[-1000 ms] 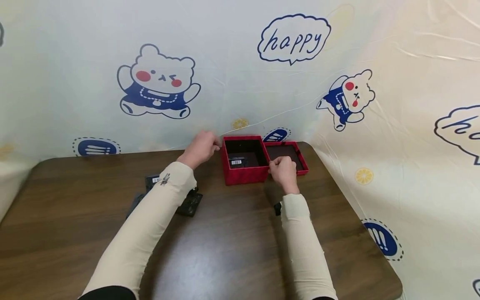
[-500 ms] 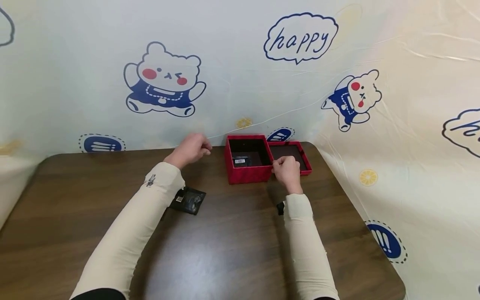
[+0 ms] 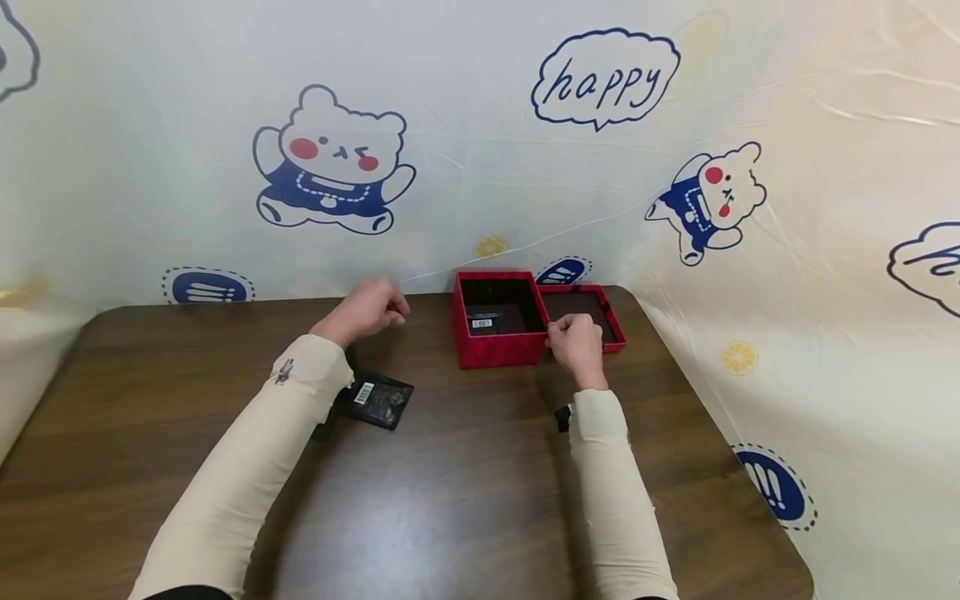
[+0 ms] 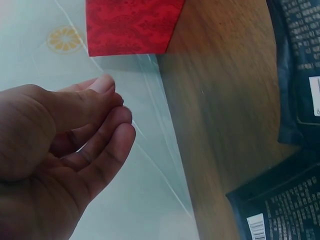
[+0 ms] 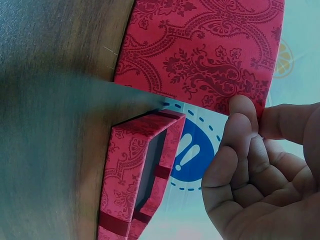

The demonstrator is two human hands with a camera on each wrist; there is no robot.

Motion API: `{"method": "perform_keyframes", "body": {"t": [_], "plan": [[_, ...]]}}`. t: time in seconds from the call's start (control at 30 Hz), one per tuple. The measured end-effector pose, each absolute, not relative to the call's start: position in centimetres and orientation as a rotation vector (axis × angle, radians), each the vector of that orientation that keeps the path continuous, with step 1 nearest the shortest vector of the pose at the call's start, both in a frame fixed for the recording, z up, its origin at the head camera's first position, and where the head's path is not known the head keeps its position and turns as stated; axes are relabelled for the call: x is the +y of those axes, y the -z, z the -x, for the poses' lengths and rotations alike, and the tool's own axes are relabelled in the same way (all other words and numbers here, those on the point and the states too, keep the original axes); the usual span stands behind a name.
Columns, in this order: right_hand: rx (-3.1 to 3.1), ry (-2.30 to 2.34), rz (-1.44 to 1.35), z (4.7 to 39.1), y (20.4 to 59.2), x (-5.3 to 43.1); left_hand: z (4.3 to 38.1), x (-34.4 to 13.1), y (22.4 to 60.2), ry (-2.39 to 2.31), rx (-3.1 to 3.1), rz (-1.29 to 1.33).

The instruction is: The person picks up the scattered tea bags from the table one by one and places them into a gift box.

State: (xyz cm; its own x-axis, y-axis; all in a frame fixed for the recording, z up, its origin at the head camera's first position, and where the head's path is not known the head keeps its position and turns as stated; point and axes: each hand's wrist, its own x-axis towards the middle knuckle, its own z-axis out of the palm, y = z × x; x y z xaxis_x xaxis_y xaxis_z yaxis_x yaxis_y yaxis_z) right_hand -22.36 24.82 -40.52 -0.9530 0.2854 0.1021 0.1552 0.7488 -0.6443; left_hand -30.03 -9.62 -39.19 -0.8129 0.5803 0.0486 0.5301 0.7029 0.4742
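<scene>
A red patterned box stands uncovered near the back edge of the table, with a black packet bearing a barcode label inside. At its right front corner, my right hand pinches the box between thumb and fingers; the right wrist view shows the fingertips on the patterned wall. My left hand hovers left of the box, fingers loosely curled and holding nothing. Below it on the table lies a black packet, partly covered by the left sleeve. Two dark packets appear in the left wrist view.
The red box lid lies with its hollow side up, right of the box and against the back. A printed cloth hangs behind the wooden table. A small black object shows beside the right cuff.
My left hand has drawn back to the left, away from the box. The right hand keeps its hold on the box corner. The view has shifted slightly.
</scene>
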Motion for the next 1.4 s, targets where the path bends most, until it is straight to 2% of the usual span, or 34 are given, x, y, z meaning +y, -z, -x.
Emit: {"method": "perform_keyframes", "body": {"t": [0.63,1.4], "plan": [[-2.782,-0.984,0.343,22.5,40.4,25.1,28.6,-12.3,41.2,-0.706,2.616,-0.765],[-2.773,-0.968,0.329,22.5,40.4,25.0,27.5,-13.6,41.9,-0.553,2.538,-0.772]]}}
